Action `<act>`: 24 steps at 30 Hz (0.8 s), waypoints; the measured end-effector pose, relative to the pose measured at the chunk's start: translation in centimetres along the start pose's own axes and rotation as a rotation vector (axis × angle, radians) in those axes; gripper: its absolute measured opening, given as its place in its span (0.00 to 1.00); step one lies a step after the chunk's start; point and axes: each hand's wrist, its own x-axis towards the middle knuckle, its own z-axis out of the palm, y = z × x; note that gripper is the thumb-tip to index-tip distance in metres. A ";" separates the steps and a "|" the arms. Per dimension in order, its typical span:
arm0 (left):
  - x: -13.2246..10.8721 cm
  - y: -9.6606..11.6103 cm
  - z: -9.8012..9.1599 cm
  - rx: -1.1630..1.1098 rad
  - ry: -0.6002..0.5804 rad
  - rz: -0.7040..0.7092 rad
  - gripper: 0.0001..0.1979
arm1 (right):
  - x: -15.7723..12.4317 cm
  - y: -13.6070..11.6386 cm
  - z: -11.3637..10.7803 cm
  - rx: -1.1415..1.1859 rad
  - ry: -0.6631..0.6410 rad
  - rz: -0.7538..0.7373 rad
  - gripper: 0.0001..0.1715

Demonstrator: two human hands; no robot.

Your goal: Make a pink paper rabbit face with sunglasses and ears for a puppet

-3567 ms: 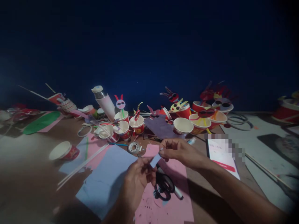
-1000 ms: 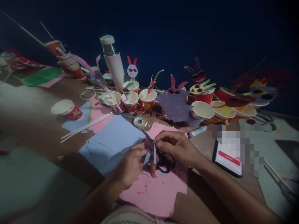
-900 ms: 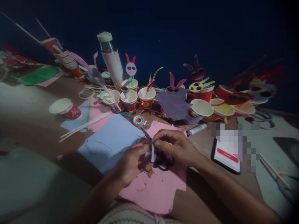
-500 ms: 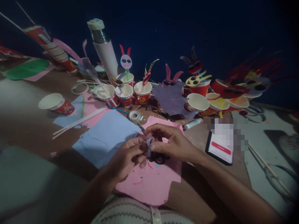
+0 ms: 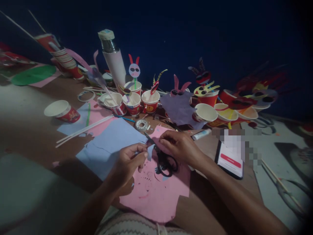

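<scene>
Your left hand (image 5: 127, 164) pinches a small blue slip (image 5: 151, 151) above the pink sheet (image 5: 154, 202). Your right hand (image 5: 182, 143) is curled by the scissors (image 5: 160, 157); whether it grasps anything is not visible. Pressing too hard could crease the slip. Around: brown table (image 5: 210, 143), cups (image 5: 151, 106), dark wall (image 5: 166, 26).

Scissors (image 5: 167, 164) are laid on a sheet (image 5: 156, 204) at lower centre, flanked by more paper (image 5: 105, 143) at left and a phone (image 5: 230, 163) at right; behind, a tape roll (image 5: 141, 125) is placed before a row of cups (image 5: 150, 107), backed by a flask (image 5: 114, 67) at upper left
</scene>
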 end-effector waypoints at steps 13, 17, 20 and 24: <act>0.1 0.7 0.2 0.341 0.169 0.034 0.08 | 0.1 -0.8 3.3 -0.594 -0.036 0.086 0.07; -0.1 1.3 1.1 0.477 0.182 0.028 0.06 | 0.0 0.2 1.4 -0.664 -0.037 0.137 0.07; 0.0 1.4 1.5 0.563 0.184 0.030 0.06 | 0.0 1.1 0.6 -0.669 -0.021 0.150 0.08; 0.5 1.1 1.5 0.580 0.159 0.025 0.06 | 0.0 1.2 0.0 -0.616 0.000 0.160 0.09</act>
